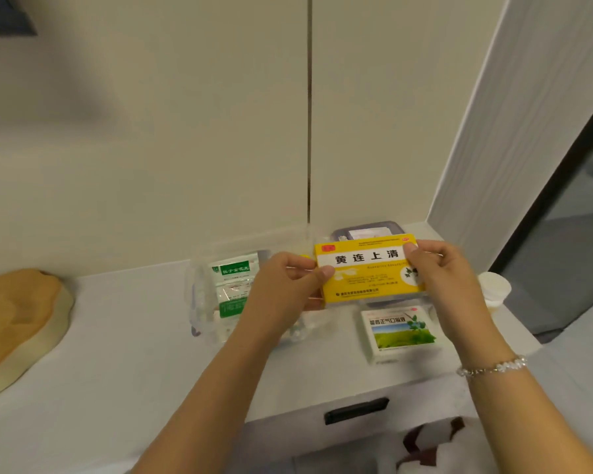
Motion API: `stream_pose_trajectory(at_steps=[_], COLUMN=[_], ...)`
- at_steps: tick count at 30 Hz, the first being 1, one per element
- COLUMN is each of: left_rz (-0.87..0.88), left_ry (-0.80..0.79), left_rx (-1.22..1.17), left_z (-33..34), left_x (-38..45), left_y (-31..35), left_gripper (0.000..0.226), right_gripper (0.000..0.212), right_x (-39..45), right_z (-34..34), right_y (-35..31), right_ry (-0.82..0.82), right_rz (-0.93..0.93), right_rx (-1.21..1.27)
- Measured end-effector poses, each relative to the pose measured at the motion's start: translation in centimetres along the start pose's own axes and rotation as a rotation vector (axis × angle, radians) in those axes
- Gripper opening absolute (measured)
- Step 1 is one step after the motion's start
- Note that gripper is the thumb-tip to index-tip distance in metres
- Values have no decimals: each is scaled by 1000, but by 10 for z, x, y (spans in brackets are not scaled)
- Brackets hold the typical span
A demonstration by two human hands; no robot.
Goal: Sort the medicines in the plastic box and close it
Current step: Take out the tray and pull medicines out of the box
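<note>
Both hands pinch the yellow medicine carton [368, 268] by its short ends, left hand [288, 282], right hand [442, 271]. Its long axis runs left-right. The clear plastic box [199, 302], seemingly open, lies lower left, nearer the left hand.

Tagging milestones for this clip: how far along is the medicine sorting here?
Early to midway. Done: green-and-white sachets already lie in the clear plastic box. In hand: left hand and right hand hold the yellow medicine box above the counter. Left: the white medicine box is still on the counter, and the lid, behind, is not on.
</note>
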State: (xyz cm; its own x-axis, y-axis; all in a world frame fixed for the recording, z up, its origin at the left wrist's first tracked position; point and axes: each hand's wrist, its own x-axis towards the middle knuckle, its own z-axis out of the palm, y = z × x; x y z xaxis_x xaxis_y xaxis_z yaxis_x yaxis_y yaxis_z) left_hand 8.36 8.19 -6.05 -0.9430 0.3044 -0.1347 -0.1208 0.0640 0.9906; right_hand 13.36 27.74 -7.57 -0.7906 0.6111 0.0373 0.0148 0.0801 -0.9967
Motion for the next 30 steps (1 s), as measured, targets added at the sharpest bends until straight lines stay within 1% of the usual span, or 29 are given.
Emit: stream_pose_trajectory(at_steps=[2,6,10,13,15,18,22,25,27,30], left_rz=[7,4,-23,23,23,-9,-61,-57,-58,14], left_ry=[7,-9,-42,-16,-49,-88,-85,-87,-105,-104], left_rx=[-18,21,164,352,429,491,507,546,608,739], left_z=[12,38,55,64,69,73,73,72,70,66], left_x=[-3,-8,-11,-10,-10,-8,-1,1,1,-3], left_y=[-8,-26,-45,-58,-66,-73,-77,-77,-76,-73], left_gripper=[18,18,18,15,15,13,15,18,25,31], right_gripper=[15,20,21,17,15,16,22,29,36,38], right_x=[2,3,4,7,10,13,13,14,14,13], right_z=[-17,-47,-61,-63,-64,-66,-63,-62,-62,-61], right_y=[-1,5,21,32,36,38,40,41,41,40], right_ry=[-22,-55,-120,-232,-286,-306,-325,-294,-258,-171], right_rz=[51,143,177,217,242,246,247,245,246,193], right_rx=[-71,-270,-556,-740,-835,-873,-864,-847,-845,-897])
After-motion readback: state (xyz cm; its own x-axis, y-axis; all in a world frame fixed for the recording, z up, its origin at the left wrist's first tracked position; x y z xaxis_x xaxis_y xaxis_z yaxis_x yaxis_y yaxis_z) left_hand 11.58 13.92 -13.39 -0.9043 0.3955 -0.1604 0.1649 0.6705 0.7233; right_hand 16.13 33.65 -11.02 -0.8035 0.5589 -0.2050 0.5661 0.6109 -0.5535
